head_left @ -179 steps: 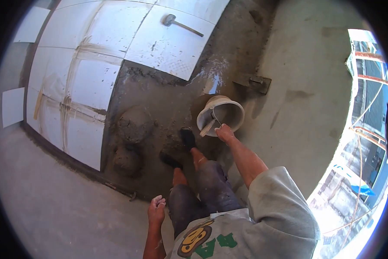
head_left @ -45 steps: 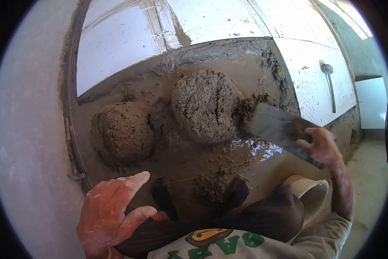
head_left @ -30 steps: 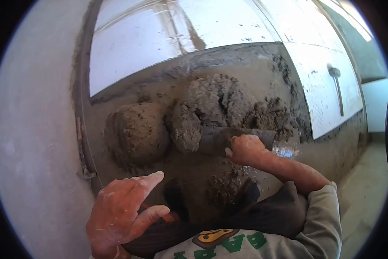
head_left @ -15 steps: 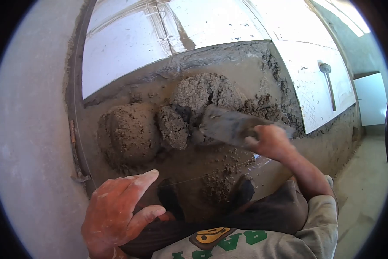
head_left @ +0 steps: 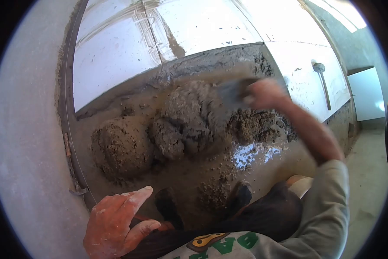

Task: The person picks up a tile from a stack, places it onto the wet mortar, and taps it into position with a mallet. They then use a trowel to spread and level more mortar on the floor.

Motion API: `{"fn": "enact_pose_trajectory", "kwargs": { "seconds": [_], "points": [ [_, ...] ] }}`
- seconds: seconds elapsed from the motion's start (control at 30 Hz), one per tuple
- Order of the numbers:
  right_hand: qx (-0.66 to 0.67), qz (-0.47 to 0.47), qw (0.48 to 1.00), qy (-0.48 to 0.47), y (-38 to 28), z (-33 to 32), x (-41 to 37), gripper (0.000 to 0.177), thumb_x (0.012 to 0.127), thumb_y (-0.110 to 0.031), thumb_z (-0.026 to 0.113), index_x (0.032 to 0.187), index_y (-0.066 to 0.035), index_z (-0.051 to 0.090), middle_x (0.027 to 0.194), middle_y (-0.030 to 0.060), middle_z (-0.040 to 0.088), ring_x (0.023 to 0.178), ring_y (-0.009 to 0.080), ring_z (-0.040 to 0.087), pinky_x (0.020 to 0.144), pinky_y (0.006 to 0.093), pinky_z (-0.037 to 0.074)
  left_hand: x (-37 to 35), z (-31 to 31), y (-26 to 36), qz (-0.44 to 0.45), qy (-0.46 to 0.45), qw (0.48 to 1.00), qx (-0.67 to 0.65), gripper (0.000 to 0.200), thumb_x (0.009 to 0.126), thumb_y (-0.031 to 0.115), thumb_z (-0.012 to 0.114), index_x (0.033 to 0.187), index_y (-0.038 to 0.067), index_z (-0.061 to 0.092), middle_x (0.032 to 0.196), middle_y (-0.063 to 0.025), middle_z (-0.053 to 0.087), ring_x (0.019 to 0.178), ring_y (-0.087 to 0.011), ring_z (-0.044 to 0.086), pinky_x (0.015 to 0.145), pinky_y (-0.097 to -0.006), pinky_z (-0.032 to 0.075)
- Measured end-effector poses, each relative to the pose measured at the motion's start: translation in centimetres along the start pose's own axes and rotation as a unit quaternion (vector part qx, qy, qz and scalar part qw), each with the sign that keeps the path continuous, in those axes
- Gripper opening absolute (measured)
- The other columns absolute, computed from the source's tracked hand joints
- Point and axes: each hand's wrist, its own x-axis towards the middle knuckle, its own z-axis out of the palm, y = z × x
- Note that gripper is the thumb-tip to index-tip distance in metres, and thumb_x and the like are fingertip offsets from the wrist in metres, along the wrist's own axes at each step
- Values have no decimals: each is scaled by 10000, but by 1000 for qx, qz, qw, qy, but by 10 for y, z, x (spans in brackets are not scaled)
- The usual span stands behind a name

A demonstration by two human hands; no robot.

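Note:
My right hand [head_left: 266, 93] grips a flat metal trowel [head_left: 233, 90], blurred with motion, its blade against the far side of a broken-up mortar mound [head_left: 189, 114]. A second, rounder mortar mound [head_left: 120, 146] sits to its left, untouched. Loose mortar [head_left: 256, 125] lies to the right beside a wet patch [head_left: 252, 153]. My left hand [head_left: 116, 224] rests on my knee at the bottom, fingers spread, dusted with cement and holding nothing.
White floor tiles [head_left: 116, 47] are laid beyond the mortar bed. A rubber mallet [head_left: 322, 82] lies on a tile at the right. My two dark shoes [head_left: 168, 207] stand in the wet bed. Bare concrete floor [head_left: 25, 142] runs along the left.
My right hand has swung the trowel from the near right side of the mound up to its far side, pushing mortar leftward. The left hand stays on the knee.

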Motion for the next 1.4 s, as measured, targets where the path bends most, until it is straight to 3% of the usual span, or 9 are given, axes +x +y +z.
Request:
{"fn": "enact_pose_trajectory", "kwargs": {
  "seconds": [0.03,0.1,0.3,0.63,0.8,0.9,1.0,1.13,1.4],
  "points": [
    [70,-111,990,58,-13,31,27,361,856,-369,547,966,-54,685,839,143,684,754,256,655,754,400,543,1,-1,0,4,4,1000,5,587,798,403,687,1202,-8,577,1090,-167,657,950,-352,631,827,-420,479],
    [130,-146,973,121,-41,61,36,392,827,-377,552,870,-8,675,816,211,671,830,347,662,791,456,517,1,-1,0,10,6,1000,-4,586,796,404,693,1201,-4,580,1091,-159,660,960,-348,632,834,-414,481],
    [194,-138,964,116,-63,65,25,418,798,-384,575,857,19,666,784,248,650,840,404,638,827,470,497,9,2,2,-31,-6,999,20,586,801,415,694,1197,-2,582,1089,-159,662,960,-337,635,832,-411,487],
    [286,-117,945,104,-25,88,3,458,784,-411,627,878,36,655,772,248,647,814,412,633,801,466,500,18,7,13,-20,-20,1000,7,579,817,424,681,1198,1,580,1081,-166,662,979,-331,634,850,-423,477],
    [445,-96,887,78,20,101,-16,396,826,-343,648,891,48,636,604,169,550,542,249,587,578,389,494,26,10,26,10,-51,999,16,582,829,400,676,1243,11,549,1081,-163,654,990,-339,626,850,-421,473],
    [527,3,849,41,55,108,-22,415,834,-353,611,925,49,660,598,191,604,620,287,647,667,398,506,25,9,29,-22,-48,998,24,592,839,450,657,1237,22,560,1093,-177,649,1003,-340,625,869,-436,471],
    [491,73,861,106,85,104,-23,402,861,-358,584,930,32,655,654,179,633,659,259,652,691,395,515,24,8,34,-94,-112,989,2,625,903,523,547,1358,99,488,1336,-157,540,1223,-342,513,1038,-447,376],
    [217,184,922,264,112,111,10,387,884,-377,564,939,4,605,896,216,674,836,338,668,781,443,511,36,10,44,-100,-132,986,11,606,898,469,574,1356,82,486,1317,-172,549,1214,-357,514,1022,-443,385],
    [155,260,888,345,118,119,62,377,889,-351,588,1030,-4,542,935,195,680,895,348,671,772,423,524,43,12,48,-115,-133,984,6,615,896,479,569,1348,71,493,1299,-174,562,1205,-352,524,1016,-439,390]
  ]
}}
